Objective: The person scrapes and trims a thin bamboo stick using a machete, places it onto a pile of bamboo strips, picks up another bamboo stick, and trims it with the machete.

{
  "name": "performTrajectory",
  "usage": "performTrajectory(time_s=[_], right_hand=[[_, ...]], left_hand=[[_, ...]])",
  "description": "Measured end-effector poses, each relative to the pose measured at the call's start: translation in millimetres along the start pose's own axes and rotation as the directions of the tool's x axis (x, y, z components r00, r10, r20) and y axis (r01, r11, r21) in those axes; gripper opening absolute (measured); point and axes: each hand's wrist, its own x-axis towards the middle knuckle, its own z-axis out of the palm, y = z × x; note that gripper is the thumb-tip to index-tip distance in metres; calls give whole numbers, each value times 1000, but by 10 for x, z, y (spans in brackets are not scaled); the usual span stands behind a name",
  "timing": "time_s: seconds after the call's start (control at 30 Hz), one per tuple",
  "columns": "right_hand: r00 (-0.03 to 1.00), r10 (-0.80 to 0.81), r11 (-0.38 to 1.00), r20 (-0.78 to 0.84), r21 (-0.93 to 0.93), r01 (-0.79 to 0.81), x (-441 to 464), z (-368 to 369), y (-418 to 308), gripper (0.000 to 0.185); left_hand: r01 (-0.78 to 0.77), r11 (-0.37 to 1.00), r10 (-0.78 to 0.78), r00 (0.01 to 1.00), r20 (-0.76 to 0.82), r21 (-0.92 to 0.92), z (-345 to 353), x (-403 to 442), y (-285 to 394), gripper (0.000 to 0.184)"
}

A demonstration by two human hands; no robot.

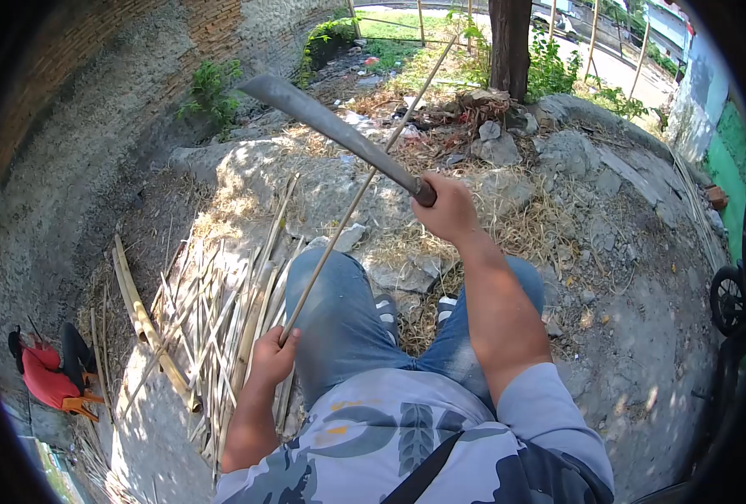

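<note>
Grey metal is forming the blade of the machete point(331, 126), which I am holding by its handle in the right hand point(450, 208), fingers wrapping the grip fully. With the left hand point(272, 359), I am pinching a slender bamboo strip point(343, 225) near its lower end, in a narrow grip. From there the strip is slanting up past the left knee point(335, 290); the blade is crossing it well beyond the left hand. Contact at the crossing: cannot tell. Current step, in my judgement: I am aligning the blade with the strip. The next move is calling for a steady left grip, a controlled blade angle and clearance from the edge. Loose bamboo strips point(255, 315) are lying beside the left leg.
</note>
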Motion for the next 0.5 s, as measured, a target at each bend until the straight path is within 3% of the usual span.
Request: performTrajectory(time_s=[0.13,0.23,0.37,0.47,0.5], right_hand=[[966,-154,969,208,-161,189,-3,122,-402,21],[913,-236,922,333,-220,319,16,178,-488,24],[894,-79,937,442,-274,218,75,51,-651,23],[934,-129,945,334,-245,219,114,17,-559,19],[924,-106,939,366,-269,215,188,-22,-528,20]], left_hand=[[6,1000,-5,1000,29,-29,30,78,172,40],[19,998,-20,1000,12,66,41,119,157,40],[10,999,-11,1000,10,34,31,129,202,41],[5,1000,-5,1000,31,-23,28,181,202,39],[-9,997,12,999,33,-77,24,227,233,38]])
